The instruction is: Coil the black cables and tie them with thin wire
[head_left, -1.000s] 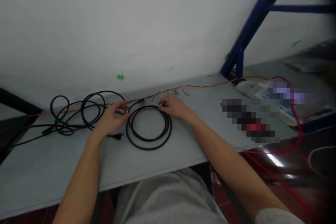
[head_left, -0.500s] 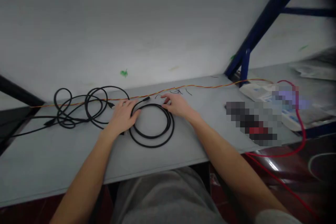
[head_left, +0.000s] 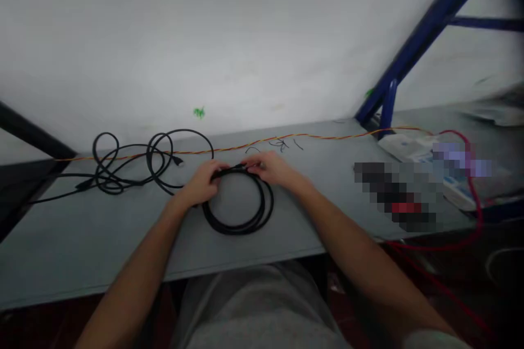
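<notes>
A black cable [head_left: 235, 229] lies in a round coil on the grey shelf before me. At the coil's upper left, my left hand [head_left: 203, 182] is closed around the cable strands. My right hand [head_left: 268, 168] pinches the cable at the upper right, close to the plug end [head_left: 239, 167] on top of the coil. More of the black cable, or another one, spreads in loose loops [head_left: 158, 155] to the left, with a plug [head_left: 177, 161] showing. Whether those loops join the coil is hidden by my left hand.
Twisted red and yellow wires [head_left: 315, 137] run along the back of the shelf [head_left: 135, 240]. Short black ties [head_left: 280, 144] lie behind my right hand. A blurred-out dark item [head_left: 393, 193], white packages [head_left: 403, 144] and a red cable [head_left: 477, 207] are at right. Blue posts [head_left: 421, 38] frame the shelf.
Both hands have closed on the coil's upper side. The plug end, sticking up before, now lies along the coil. The coil looks thicker at its lower left.
</notes>
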The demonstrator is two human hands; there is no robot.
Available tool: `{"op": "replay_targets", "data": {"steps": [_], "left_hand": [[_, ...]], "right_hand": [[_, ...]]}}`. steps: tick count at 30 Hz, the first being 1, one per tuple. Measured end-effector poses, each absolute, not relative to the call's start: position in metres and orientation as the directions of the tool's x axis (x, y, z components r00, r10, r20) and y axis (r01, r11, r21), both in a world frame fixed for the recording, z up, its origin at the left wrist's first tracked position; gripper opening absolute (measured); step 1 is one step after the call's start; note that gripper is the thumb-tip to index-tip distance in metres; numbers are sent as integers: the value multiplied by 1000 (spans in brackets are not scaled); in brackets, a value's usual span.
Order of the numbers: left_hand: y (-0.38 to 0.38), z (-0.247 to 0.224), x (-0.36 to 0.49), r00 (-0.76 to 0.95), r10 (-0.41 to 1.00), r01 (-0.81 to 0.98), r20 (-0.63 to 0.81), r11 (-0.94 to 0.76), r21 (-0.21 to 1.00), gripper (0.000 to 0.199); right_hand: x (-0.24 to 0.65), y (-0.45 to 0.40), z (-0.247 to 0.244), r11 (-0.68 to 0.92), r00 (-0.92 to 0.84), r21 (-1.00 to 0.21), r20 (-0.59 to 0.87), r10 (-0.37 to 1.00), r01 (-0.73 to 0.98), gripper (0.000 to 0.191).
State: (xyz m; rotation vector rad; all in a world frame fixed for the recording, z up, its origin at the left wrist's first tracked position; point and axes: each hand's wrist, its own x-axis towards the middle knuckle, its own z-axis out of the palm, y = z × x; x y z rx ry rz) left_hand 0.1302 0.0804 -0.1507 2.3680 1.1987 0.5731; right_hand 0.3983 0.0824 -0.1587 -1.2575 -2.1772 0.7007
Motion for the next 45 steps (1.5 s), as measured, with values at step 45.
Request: {"op": "replay_targets", "data": {"steps": [45], "left_hand": [[74,-145,149,359,904,804,230,-425,416,34]], "right_hand": [[425,72,-125,273,-346,-446,-89,934,852,22]]}}
